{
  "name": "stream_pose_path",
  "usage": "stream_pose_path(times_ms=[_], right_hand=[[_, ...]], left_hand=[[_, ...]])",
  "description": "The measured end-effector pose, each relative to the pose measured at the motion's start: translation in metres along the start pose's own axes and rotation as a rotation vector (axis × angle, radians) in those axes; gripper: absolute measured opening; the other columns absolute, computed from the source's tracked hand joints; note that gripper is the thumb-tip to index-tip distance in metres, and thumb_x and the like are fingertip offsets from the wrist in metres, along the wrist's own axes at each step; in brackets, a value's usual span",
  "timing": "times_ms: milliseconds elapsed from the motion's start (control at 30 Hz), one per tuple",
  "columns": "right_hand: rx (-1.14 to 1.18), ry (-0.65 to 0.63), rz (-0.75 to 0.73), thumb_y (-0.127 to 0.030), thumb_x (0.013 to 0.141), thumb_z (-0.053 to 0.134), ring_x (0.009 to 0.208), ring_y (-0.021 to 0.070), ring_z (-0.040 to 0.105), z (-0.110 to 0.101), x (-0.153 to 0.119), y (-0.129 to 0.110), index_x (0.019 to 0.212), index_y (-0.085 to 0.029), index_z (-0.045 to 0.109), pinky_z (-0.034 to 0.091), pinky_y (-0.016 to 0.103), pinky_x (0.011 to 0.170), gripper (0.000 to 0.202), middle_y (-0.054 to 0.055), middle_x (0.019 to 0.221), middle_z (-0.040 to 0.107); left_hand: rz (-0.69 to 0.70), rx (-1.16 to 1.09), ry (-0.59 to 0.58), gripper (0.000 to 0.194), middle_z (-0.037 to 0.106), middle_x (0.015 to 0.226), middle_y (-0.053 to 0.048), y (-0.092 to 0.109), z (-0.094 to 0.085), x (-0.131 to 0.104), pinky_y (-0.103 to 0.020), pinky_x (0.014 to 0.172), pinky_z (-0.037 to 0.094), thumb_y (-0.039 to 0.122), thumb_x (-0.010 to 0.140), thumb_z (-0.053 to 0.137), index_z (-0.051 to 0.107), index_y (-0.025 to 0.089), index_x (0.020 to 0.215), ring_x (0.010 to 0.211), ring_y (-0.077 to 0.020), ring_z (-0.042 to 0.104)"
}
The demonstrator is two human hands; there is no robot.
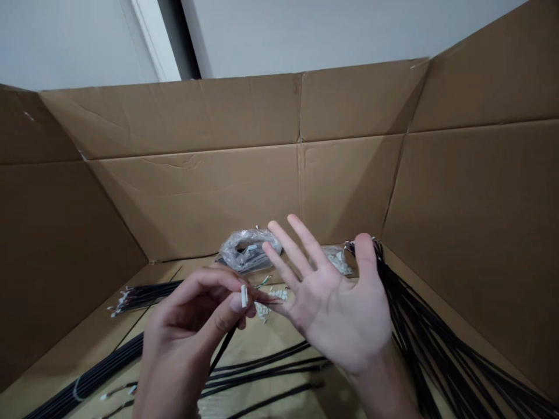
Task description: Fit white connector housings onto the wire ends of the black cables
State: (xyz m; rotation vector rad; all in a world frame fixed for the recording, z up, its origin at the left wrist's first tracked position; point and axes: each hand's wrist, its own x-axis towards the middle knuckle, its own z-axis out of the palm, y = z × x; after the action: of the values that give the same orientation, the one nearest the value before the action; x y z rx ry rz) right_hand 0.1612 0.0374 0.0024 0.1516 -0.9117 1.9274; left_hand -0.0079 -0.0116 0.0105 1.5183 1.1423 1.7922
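The left hand (186,334) pinches a small white connector housing (244,296) between thumb and index finger, a black cable (223,349) slanting down from beneath it. The right hand (336,308) is open, palm toward the camera, with fingers spread and its lowest finger reaching close to the connector housing; whether they touch is unclear. Loose white connectors (262,312) lie behind on the surface (257,349), near a clear plastic bag (250,238). Black cable bundles (437,337) flank both hands, inside cardboard walls (209,198).
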Motion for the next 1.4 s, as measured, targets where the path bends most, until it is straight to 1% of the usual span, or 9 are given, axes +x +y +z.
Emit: stream_pose_path(times_ms=[67, 167, 300, 633, 833, 967, 1100, 1300, 1400], right_hand=[[-0.155, 0.039, -0.018, -0.07, 0.095, 0.053, 0.153, 0.0226, 0.041, 0.002, -0.001, 0.001, 0.135, -0.034, 0.069, 0.045, 0.042, 0.115, 0.056, 0.0, 0.158, 0.056], [-0.467, 0.173, -0.012, -0.048, 0.088, 0.079, 0.123, 0.0227, 0.066, 0.007, -0.004, 0.005, 0.114, -0.03, 0.078, 0.047, 0.037, 0.109, 0.032, 0.004, 0.122, 0.078], [-0.695, 0.298, -0.041, -0.045, 0.085, 0.084, 0.098, 0.0196, 0.07, 0.015, -0.009, 0.012, 0.097, -0.028, 0.078, 0.052, 0.035, 0.094, 0.022, 0.001, 0.098, 0.078], [-0.979, 0.356, -0.283, -0.03, 0.096, 0.072, 0.091, 0.017, 0.072, 0.024, -0.015, 0.012, 0.099, -0.027, 0.076, 0.056, 0.032, 0.085, 0.006, 0.0, 0.097, 0.079], [-1.118, 0.328, -0.422, -0.016, 0.096, 0.068, 0.093, 0.0127, 0.072, 0.023, -0.016, 0.009, 0.097, -0.028, 0.078, 0.055, 0.025, 0.083, 0.015, -0.003, 0.097, 0.08], [-1.128, 0.332, -0.418, -0.017, 0.096, 0.069, 0.094, 0.0135, 0.072, 0.023, -0.015, 0.008, 0.097, -0.027, 0.078, 0.055, 0.026, 0.083, 0.014, -0.003, 0.098, 0.08], [-1.068, 0.345, -0.307, -0.023, 0.092, 0.075, 0.091, 0.0162, 0.071, 0.018, -0.013, 0.007, 0.097, -0.026, 0.079, 0.056, 0.03, 0.083, 0.007, 0.0, 0.097, 0.08], [-1.06, 0.368, -0.281, -0.029, 0.088, 0.081, 0.085, 0.0181, 0.069, 0.016, -0.012, 0.004, 0.088, -0.025, 0.079, 0.054, 0.033, 0.08, 0.005, 0.0, 0.087, 0.079], [-1.125, 0.39, -0.295, -0.028, 0.09, 0.078, 0.081, 0.0169, 0.069, 0.02, -0.011, 0.003, 0.085, -0.024, 0.076, 0.052, 0.032, 0.076, 0.006, -0.002, 0.084, 0.079]], left_hand=[[-0.001, 0.004, 0.008, 0.019, 0.067, 0.07, 0.004, 0.001, 0.001, 0.0, -0.009, 0.06, 0.055, 0.042, 0.086, 0.081, 0.072, 0.026, 0.079, 0.063, -0.0081, 0.063], [-0.024, -0.009, 0.016, 0.019, 0.068, 0.07, 0.004, 0.002, 0.001, 0.0, -0.009, 0.06, 0.055, 0.04, 0.083, 0.083, 0.072, 0.026, 0.077, 0.062, -0.0078, 0.063], [-0.042, -0.048, 0.026, 0.016, 0.07, 0.071, 0.005, 0.003, 0.003, 0.0, -0.008, 0.059, 0.056, 0.037, 0.082, 0.085, 0.073, 0.027, 0.084, 0.062, -0.0079, 0.066], [-0.006, -0.103, -0.022, 0.012, 0.07, 0.073, 0.006, 0.006, 0.006, -0.002, -0.009, 0.057, 0.056, 0.027, 0.085, 0.082, 0.072, 0.03, 0.092, 0.06, -0.0075, 0.065], [-0.002, -0.106, -0.042, 0.012, 0.069, 0.074, 0.006, 0.006, 0.009, -0.002, -0.008, 0.057, 0.055, 0.026, 0.088, 0.079, 0.07, 0.03, 0.094, 0.062, -0.0072, 0.064], [0.014, -0.125, -0.064, 0.012, 0.068, 0.073, 0.006, 0.007, 0.009, -0.003, -0.009, 0.058, 0.055, 0.024, 0.089, 0.078, 0.068, 0.029, 0.096, 0.062, -0.007, 0.063], [0.022, -0.161, -0.075, 0.014, 0.066, 0.072, 0.005, 0.007, 0.008, -0.004, -0.011, 0.056, 0.055, 0.02, 0.089, 0.076, 0.067, 0.028, 0.096, 0.06, -0.0079, 0.063], [0.005, -0.143, -0.003, 0.014, 0.063, 0.07, 0.007, 0.009, 0.016, -0.006, -0.012, 0.055, 0.052, 0.019, 0.09, 0.073, 0.065, 0.029, 0.096, 0.059, -0.0076, 0.06], [0.062, -0.072, 0.09, 0.016, 0.065, 0.083, 0.006, 0.012, 0.026, -0.008, -0.016, 0.056, 0.051, 0.017, 0.091, 0.07, 0.062, 0.03, 0.096, 0.063, -0.0082, 0.059]])
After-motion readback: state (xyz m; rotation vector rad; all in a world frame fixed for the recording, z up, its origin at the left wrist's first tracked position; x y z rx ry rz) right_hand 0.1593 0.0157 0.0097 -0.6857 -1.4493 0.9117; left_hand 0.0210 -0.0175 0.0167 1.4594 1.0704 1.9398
